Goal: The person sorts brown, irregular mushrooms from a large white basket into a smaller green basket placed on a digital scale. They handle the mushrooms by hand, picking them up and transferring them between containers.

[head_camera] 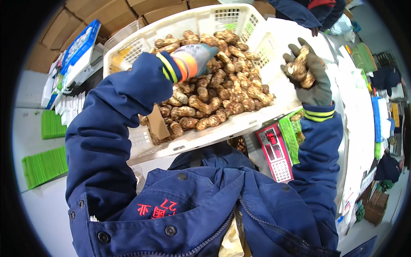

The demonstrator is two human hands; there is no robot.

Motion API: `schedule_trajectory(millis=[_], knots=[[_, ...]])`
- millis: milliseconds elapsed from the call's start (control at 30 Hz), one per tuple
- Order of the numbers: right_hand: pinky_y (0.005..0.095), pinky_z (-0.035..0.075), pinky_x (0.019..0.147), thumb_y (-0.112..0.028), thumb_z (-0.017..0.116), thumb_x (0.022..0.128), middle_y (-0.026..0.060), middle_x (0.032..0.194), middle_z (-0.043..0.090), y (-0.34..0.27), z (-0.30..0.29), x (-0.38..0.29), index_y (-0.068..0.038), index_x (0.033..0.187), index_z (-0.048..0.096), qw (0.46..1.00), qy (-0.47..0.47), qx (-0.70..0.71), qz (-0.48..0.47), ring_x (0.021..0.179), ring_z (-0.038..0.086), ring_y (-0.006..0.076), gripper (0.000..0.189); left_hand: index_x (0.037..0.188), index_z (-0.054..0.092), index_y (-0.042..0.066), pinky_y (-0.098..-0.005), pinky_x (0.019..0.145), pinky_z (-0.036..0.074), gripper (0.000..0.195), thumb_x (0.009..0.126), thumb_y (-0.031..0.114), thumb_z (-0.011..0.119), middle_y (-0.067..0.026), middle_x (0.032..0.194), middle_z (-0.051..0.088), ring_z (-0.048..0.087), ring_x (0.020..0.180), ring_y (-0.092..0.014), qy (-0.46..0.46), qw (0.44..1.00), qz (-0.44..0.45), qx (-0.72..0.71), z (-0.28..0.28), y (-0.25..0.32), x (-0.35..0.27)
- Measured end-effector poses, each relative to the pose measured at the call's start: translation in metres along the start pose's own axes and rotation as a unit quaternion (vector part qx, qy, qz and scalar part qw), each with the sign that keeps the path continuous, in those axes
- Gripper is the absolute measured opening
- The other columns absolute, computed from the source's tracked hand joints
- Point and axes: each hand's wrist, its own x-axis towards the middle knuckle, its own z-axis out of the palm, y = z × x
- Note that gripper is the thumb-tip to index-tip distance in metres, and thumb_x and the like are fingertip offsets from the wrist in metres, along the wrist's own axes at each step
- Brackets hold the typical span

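Wearing a grey and orange glove, my left hand (194, 59) reaches into a white plastic crate (192, 143) and touches the heap of brown, thick-stemmed mushrooms (221, 91). Its fingertips are partly hidden, so a grip there cannot be made out. To the right, beyond the crate's rim, my right hand (316, 85) is turned palm up in a dark grey glove. Mushrooms (298, 69) lie in it, held by the curled fingers. A piece of brown cardboard (159, 123) stands in the crate's near left part.
Below the crate's right end sits a red scale (274, 152) with a lit display, beside a green plastic basket (290, 138) holding mushrooms. Green baskets (46, 165) are stacked at left, near a blue tray (80, 46). Cardboard boxes (93, 16) line the back; another person (298, 13) stands far right.
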Motion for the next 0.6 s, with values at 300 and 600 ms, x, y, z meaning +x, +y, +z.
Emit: schedule_trajectory(millis=[300,600], knots=[[0.0404,0.050,0.088,-0.008,0.054,0.090,0.0179,0.118,0.057,-0.009,-0.022,-0.085,0.001,0.133,0.038,0.993,0.100,-0.030,-0.057,0.102,0.060,0.0277,0.047,0.139,0.036,0.019,-0.0421,0.082,0.050,0.086,0.065,-0.021,0.051,-0.0229,0.122,0.050,0.057,0.100,-0.041,0.115,0.983,0.060,-0.131,0.038,-0.016,0.001],[0.0411,0.047,0.091,-0.010,0.056,0.088,0.0171,0.119,0.054,-0.005,-0.075,-0.150,0.002,0.131,0.039,0.971,0.195,0.009,-0.142,0.107,0.056,0.0282,0.048,0.136,0.042,0.014,-0.0376,0.103,0.039,0.075,0.070,0.011,0.076,-0.0121,0.135,0.049,0.047,0.124,-0.030,0.059,0.989,0.076,-0.109,0.024,-0.022,-0.001]])
